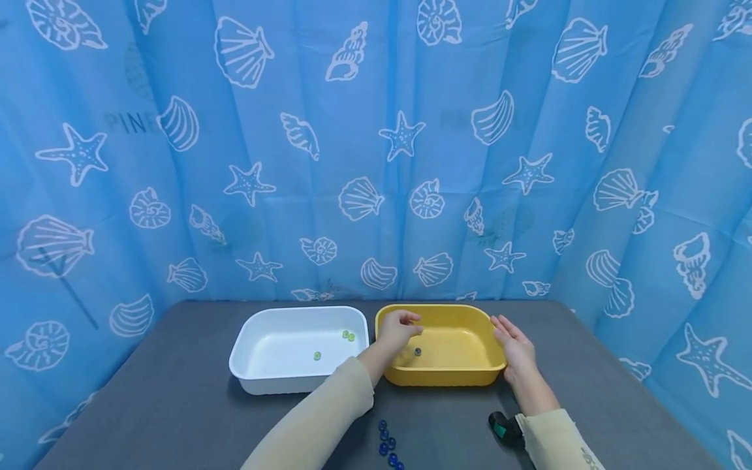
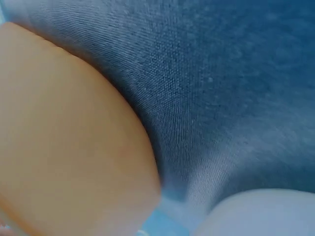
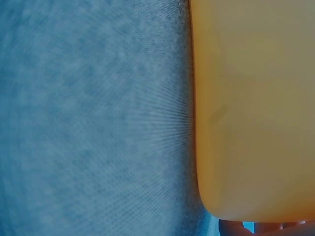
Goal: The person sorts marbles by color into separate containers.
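Observation:
My left hand reaches over the left side of a yellow basin, its thumb and fingers apart with nothing visible between them. Just below that hand, inside the basin, is one small dark marble. At the basin's right edge is my right hand, fingers extended along the rim. In the right wrist view, the basin's yellow side fills the right half, and fingertips peek out at its bottom edge. The left wrist view shows the same basin's wall up close; the left hand's grasping fingers are out of that view.
A white basin stands left of the yellow one, with three green marbles inside. Several dark blue marbles lie in a loose line on the grey tabletop. A blue shell-print curtain hangs behind the table.

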`<state>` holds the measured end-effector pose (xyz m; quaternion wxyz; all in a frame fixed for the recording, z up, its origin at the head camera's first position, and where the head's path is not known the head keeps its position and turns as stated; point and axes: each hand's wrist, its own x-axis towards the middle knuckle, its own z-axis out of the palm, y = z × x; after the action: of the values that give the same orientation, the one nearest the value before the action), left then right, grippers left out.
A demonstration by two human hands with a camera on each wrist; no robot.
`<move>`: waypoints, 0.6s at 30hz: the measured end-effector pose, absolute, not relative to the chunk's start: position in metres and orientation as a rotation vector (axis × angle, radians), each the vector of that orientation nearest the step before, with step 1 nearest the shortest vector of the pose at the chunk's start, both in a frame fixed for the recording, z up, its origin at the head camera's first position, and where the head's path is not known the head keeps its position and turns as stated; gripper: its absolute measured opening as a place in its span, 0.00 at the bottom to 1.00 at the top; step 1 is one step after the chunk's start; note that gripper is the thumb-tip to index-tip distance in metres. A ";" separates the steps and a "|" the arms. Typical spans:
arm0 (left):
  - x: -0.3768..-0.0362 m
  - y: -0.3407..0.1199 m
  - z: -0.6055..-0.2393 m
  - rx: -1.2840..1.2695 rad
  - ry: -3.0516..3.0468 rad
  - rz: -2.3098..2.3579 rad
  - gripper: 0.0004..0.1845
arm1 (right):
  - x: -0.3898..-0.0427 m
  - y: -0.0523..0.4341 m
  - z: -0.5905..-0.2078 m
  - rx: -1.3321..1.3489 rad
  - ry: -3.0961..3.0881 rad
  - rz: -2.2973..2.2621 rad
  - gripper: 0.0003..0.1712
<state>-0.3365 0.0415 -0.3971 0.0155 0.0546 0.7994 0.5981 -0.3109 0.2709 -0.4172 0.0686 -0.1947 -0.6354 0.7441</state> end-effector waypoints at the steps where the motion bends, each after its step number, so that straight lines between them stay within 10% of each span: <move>1: -0.334 0.040 -0.395 0.175 2.481 1.877 0.09 | -0.311 0.271 -0.417 -0.588 -1.916 2.236 0.31; 18: -0.290 -0.014 -0.381 0.314 2.374 1.897 0.14 | -0.311 0.270 -0.417 -0.582 -1.912 2.248 0.31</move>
<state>-0.2902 -0.0136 -0.3812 0.0432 0.1026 0.7763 0.6204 -0.3108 0.2703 -0.4174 0.0665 -0.1932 -0.6343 0.7456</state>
